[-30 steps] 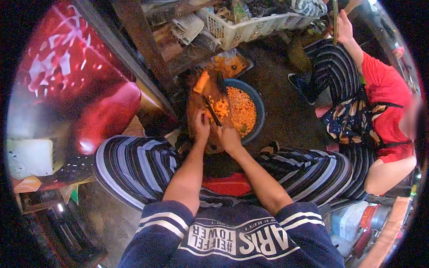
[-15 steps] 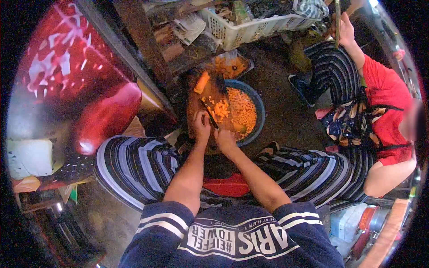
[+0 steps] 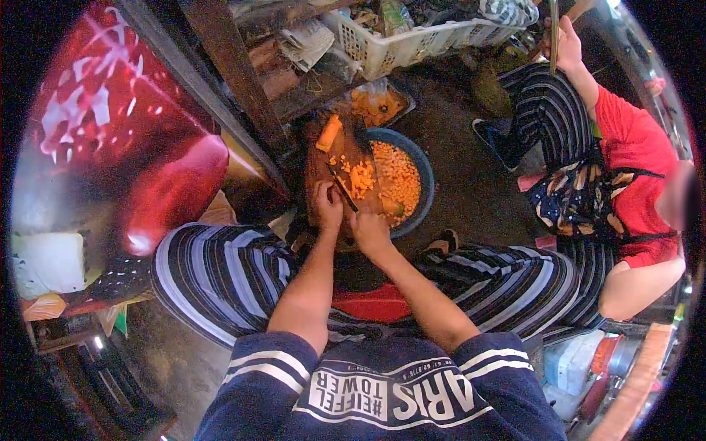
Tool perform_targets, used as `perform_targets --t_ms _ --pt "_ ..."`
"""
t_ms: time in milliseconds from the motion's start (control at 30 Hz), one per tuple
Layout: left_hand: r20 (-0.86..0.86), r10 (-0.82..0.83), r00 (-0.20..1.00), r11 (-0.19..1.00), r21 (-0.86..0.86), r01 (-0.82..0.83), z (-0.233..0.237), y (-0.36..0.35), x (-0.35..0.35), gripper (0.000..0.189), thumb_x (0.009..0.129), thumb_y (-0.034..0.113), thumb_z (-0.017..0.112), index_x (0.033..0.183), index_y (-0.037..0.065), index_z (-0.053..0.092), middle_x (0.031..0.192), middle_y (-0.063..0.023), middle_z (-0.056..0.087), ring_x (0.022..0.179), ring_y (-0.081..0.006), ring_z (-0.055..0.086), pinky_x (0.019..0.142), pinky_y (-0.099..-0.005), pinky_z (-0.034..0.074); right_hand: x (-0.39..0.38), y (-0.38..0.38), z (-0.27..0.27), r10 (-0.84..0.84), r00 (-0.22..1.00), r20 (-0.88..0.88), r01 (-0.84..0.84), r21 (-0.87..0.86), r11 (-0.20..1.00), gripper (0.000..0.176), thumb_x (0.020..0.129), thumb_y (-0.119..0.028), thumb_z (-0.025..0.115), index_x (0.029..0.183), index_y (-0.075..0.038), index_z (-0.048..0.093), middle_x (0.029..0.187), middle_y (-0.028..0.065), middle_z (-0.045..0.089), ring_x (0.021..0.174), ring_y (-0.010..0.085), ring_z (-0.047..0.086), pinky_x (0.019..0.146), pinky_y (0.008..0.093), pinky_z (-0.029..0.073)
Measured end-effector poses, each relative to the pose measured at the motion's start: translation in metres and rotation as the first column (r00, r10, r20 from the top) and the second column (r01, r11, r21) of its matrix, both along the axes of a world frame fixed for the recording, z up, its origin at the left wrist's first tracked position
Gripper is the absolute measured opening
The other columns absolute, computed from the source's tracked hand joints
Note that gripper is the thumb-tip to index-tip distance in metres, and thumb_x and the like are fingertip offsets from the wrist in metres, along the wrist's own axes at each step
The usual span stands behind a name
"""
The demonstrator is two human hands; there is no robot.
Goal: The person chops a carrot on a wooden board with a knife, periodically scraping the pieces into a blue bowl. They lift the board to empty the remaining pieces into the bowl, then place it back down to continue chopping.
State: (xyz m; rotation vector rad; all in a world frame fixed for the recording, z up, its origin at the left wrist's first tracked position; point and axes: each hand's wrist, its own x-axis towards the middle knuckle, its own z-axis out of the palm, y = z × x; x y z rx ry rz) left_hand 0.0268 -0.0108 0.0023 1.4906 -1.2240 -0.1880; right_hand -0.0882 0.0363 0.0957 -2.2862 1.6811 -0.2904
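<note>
A worn wooden chopping board (image 3: 323, 165), a smooth blue plastic basin (image 3: 425, 173), and a white perforated plastic basket (image 3: 412, 45).

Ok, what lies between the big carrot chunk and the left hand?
In the head view, loose carrot dice and the knife, on the cutting board.

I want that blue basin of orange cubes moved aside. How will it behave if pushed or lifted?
The blue basin is probably heavy for its size: orange cubes fill most of it. Wide and low, it seems unlikely to tip, though a jolt might spill cubes. The cutting board seems to touch its rim, so pushing may shift that.
</note>
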Motion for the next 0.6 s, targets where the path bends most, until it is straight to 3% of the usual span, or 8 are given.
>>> perform_targets --t_ms 100,167,267,400,467,567,600 --pt "0.002 0.005 1.0 1.0 -0.027 -0.005 -0.003 -0.002 0.001 0.018 0.068 -0.005 0.053 0.085 0.0 0.052 0.087 -0.0147 0.052 0.083 -0.0334 0.052 0.075 -0.0362 0.042 0.007 -0.001 0.001 -0.013 1.0 0.003 0.013 0.056 0.998 0.034 0.086 -0.028 0.045 0.088 0.004 0.057 0.069 0.026 0.059 0.066 0.0404 0.06 0.062 0.0472 0.049" --pt "0.0 0.002 1.0 0.999 -0.041 -0.002 0.003 0.001 -0.001 0.016 0.068 -0.005 0.053 0.084 0.001 0.052 0.087 -0.0148 0.052 0.083 -0.0337 0.052 0.075 -0.0363 0.042 0.011 -0.008 -0.023 -0.131 0.989 0.073 0.114 0.198 0.974 0.035 0.086 -0.028 0.044 0.085 0.003 0.058 0.072 0.0253 0.059 0.069 0.0403 0.06 0.064 0.0475 0.049" --pt "-0.04 -0.025 0.999 0.998 0.048 0.027 0.009 0.003 0.002 0.016 0.068 -0.004 0.055 0.083 0.001 0.054 0.087 -0.0149 0.052 0.082 -0.0333 0.053 0.075 -0.0358 0.043 0.015 -0.003 -0.028 -0.232 0.968 0.096 0.205 0.231 0.951 0.036 0.086 -0.028 0.045 0.08 0.004 0.06 0.073 0.0257 0.059 0.072 0.0407 0.059 0.067 0.0481 0.048" --pt "-0.09 -0.027 0.996 0.991 0.126 0.038 0.011 0.003 -0.005 0.011 0.074 -0.002 0.055 0.086 0.001 0.054 0.087 -0.013 0.052 0.081 -0.0299 0.053 0.073 -0.0348 0.043 -0.003 -0.014 -0.05 -0.155 0.981 0.12 0.152 0.033 0.988 0.039 0.086 -0.03 0.046 0.077 0.005 0.06 0.071 0.0266 0.058 0.072 0.0421 0.058 0.068 0.048 0.047" --pt "-0.114 -0.039 0.993 0.988 0.144 0.055 0.015 0.004 -0.005 0.01 0.077 -0.001 0.054 0.087 0.001 0.055 0.086 -0.012 0.052 0.081 -0.0281 0.054 0.072 -0.0341 0.043 -0.016 -0.014 -0.03 -0.112 0.961 0.254 0.062 0.197 0.978 0.039 0.085 -0.032 0.046 0.078 0.005 0.059 0.07 0.0265 0.058 0.071 0.0421 0.058 0.067 0.0475 0.047" --pt "-0.158 -0.127 0.979 0.983 0.111 0.146 0.0 0.001 0.0 0.011 0.08 0.0 0.053 0.09 0.001 0.055 0.085 -0.0098 0.051 0.078 -0.0233 0.054 0.067 -0.0315 0.044 -0.024 -0.019 -0.033 -0.188 0.919 0.347 0.13 0.183 0.974 0.039 0.084 -0.032 0.047 0.08 0.004 0.058 0.07 0.026 0.058 0.071 0.0419 0.058 0.065 0.0481 0.046" --pt "-0.145 -0.132 0.981 0.985 0.088 0.146 -0.014 -0.003 0.002 0.012 0.08 0.0 0.054 0.091 0.0 0.056 0.085 -0.009 0.05 0.077 -0.022 0.054 0.066 -0.0301 0.045 -0.027 -0.018 -0.03 -0.183 0.947 0.264 0.133 0.196 0.972 0.037 0.084 -0.032 0.046 0.081 0.003 0.059 0.071 0.0255 0.058 0.069 0.0409 0.058 0.063 0.0489 0.045"
